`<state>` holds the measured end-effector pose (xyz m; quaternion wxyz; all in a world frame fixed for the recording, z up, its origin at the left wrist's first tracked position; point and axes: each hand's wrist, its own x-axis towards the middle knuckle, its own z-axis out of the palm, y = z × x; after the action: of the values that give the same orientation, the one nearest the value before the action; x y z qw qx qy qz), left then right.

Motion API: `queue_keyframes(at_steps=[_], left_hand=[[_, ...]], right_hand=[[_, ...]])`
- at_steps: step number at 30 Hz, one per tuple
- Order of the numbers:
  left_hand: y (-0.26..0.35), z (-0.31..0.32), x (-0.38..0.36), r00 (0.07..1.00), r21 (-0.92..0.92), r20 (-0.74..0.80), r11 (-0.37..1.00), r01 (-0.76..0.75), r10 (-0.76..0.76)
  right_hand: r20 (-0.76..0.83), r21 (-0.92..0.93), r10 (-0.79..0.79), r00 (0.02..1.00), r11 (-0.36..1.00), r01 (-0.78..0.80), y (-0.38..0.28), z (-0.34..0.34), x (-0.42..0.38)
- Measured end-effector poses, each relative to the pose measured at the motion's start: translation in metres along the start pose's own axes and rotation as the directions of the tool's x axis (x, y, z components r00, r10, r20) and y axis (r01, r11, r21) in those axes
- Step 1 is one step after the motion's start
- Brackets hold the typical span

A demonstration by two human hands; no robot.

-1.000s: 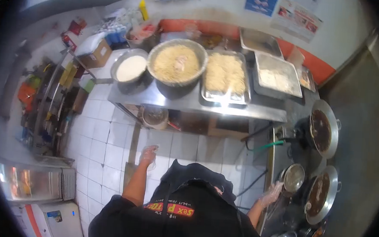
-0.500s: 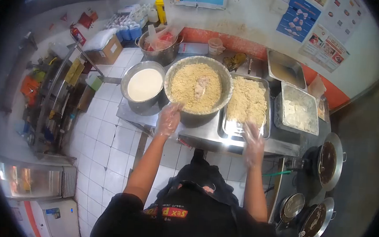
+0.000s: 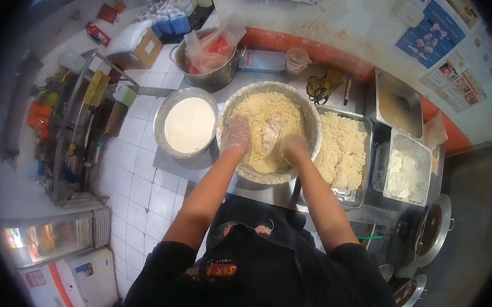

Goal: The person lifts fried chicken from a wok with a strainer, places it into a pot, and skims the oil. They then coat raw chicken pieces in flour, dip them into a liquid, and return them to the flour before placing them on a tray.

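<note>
Dipping into pale crumbs (image 3: 264, 105) in the wide bowl (image 3: 273, 87), the gloved left hand (image 3: 237, 135) and gloved right hand (image 3: 294, 149) flank a pale lumpy piece (image 3: 272, 131) lying on the crumbs. Both hands' fingertips are hidden; whether they are spread or pressed together, I cannot tell.

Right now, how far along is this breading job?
Partway, it seems. The crumb-covered pieces in the metal tray look done. In the big bowl, the left hand and right hand are in the crumbs around a pale piece. Its top looks mostly bare, so covering it remains; whether others wait, I can't tell.
</note>
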<state>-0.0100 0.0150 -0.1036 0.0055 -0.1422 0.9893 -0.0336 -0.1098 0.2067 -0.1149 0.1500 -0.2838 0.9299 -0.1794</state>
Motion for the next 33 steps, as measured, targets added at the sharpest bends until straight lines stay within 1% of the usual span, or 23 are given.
queue_keyframes(at_steps=[1, 5, 6, 7, 10, 11, 12, 14, 16, 17, 18, 19, 20, 21, 22, 23, 25, 26, 27, 29, 30, 32, 33], left_hand=[[0.000, 0.010, -0.005, 1.000, -0.032, -0.009, 0.999, -0.001, 0.001], [0.013, -0.030, -0.014, 0.951, -0.099, 0.297, 0.993, -0.058, 0.085], [0.014, 0.006, -0.012, 0.869, -0.205, 0.475, 0.978, -0.045, 0.139], [0.014, 0.025, -0.010, 0.752, -0.301, 0.625, 0.954, -0.012, 0.207], [0.016, 0.025, -0.018, 0.684, -0.304, 0.606, 0.913, -0.274, 0.407], [0.021, -0.027, -0.019, 0.721, -0.442, 0.684, 0.848, 0.291, 0.109], [0.020, -0.035, -0.023, 0.716, -0.444, 0.688, 0.850, 0.283, 0.120], [0.020, -0.042, -0.033, 0.794, -0.797, 0.603, 0.114, 0.594, 0.075], [0.024, -0.082, -0.034, 0.859, -0.858, 0.513, 0.013, 0.513, -0.013], [0.024, -0.094, -0.032, 0.903, -0.911, 0.412, -0.075, 0.406, -0.123], [0.025, -0.074, -0.033, 0.905, -0.912, 0.409, -0.075, 0.403, -0.115], [0.028, -0.034, -0.037, 0.942, -0.811, 0.281, 0.480, 0.335, -0.183], [0.030, -0.014, -0.036, 0.978, -0.429, 0.127, 0.879, 0.207, -0.168], [0.032, -0.015, -0.032, 0.979, -0.433, 0.123, 0.879, 0.200, -0.163], [0.036, -0.019, -0.025, 0.906, -0.426, 0.412, 0.900, 0.094, 0.101], [0.037, -0.021, -0.021, 0.686, -0.450, 0.647, 0.893, -0.011, 0.334], [0.045, 0.103, -0.026, 0.635, -0.677, 0.719, 0.489, 0.550, 0.282], [0.048, 0.161, -0.029, 0.608, -0.655, 0.752, 0.196, 0.729, 0.254], [0.045, 0.099, -0.030, 0.600, -0.620, 0.782, 0.103, 0.778, 0.171], [0.037, -0.047, -0.032, 0.570, -0.566, 0.822, -0.111, 0.817, -0.001], [0.030, -0.068, -0.032, 0.569, -0.565, 0.823, -0.110, 0.818, -0.001], [0.007, -0.086, -0.033, 0.914, -0.919, 0.392, 0.074, 0.386, 0.101], [-0.001, -0.060, -0.032, 0.914, -0.919, 0.392, 0.075, 0.386, 0.102]], right_hand=[[0.227, 0.031, -0.018, 0.974, 0.999, 0.011, -0.013, -0.018, -0.014], [0.243, 0.208, 0.161, 0.956, 0.954, -0.214, -0.044, -0.025, -0.037], [0.292, 0.581, 0.380, 0.878, 0.658, -0.478, -0.066, -0.032, -0.046], [0.417, 0.804, 0.522, 0.744, 0.170, -0.570, -0.078, -0.035, -0.050], [0.645, 0.717, 0.423, 0.636, -0.048, -0.695, -0.017, 0.047, -0.030], [0.642, 0.720, 0.432, 0.633, -0.055, -0.692, -0.021, 0.038, -0.029], [0.653, 0.737, 0.415, 0.634, -0.155, -0.658, -0.032, 0.015, -0.032], [0.665, 0.741, 0.408, 0.625, -0.264, -0.617, -0.062, -0.040, -0.043], [0.516, 0.734, 0.304, 0.801, -0.640, -0.229, -0.092, -0.088, -0.051], [0.473, 0.860, 0.471, 0.745, -0.432, -0.273, -0.066, -0.062, -0.053], [0.468, 0.862, 0.477, 0.744, -0.432, -0.265, -0.072, -0.062, -0.054], [0.416, 0.867, 0.543, 0.729, 0.005, -0.499, -0.085, -0.063, -0.055], [0.340, 0.644, 0.583, 0.738, 0.428, -0.634, -0.091, -0.065, -0.055], [0.292, 0.268, 0.334, 0.896, 0.871, -0.412, -0.056, -0.010, -0.048], [0.288, 0.267, 0.338, 0.896, 0.870, -0.414, -0.056, 0.011, -0.049], [0.203, 0.426, 0.392, 0.898, 0.790, -0.441, -0.067, 0.029, -0.051], [0.121, 0.578, 0.455, 0.882, 0.690, -0.435, -0.072, 0.054, -0.048], [0.285, 0.790, 0.524, 0.803, 0.346, -0.506, -0.069, 0.064, -0.044], [0.462, 0.860, 0.512, 0.725, -0.058, -0.507, -0.067, 0.068, -0.040], [0.436, 0.898, 0.511, 0.741, -0.193, -0.396, -0.069, 0.026, -0.046], [0.418, 0.903, 0.515, 0.748, -0.327, -0.279, -0.079, -0.007, -0.053], [0.496, 0.842, 0.491, 0.716, -0.472, -0.260, -0.085, -0.042, -0.054], [0.349, 0.937, 0.547, 0.761, -0.180, -0.300, -0.075, -0.044, -0.055]])
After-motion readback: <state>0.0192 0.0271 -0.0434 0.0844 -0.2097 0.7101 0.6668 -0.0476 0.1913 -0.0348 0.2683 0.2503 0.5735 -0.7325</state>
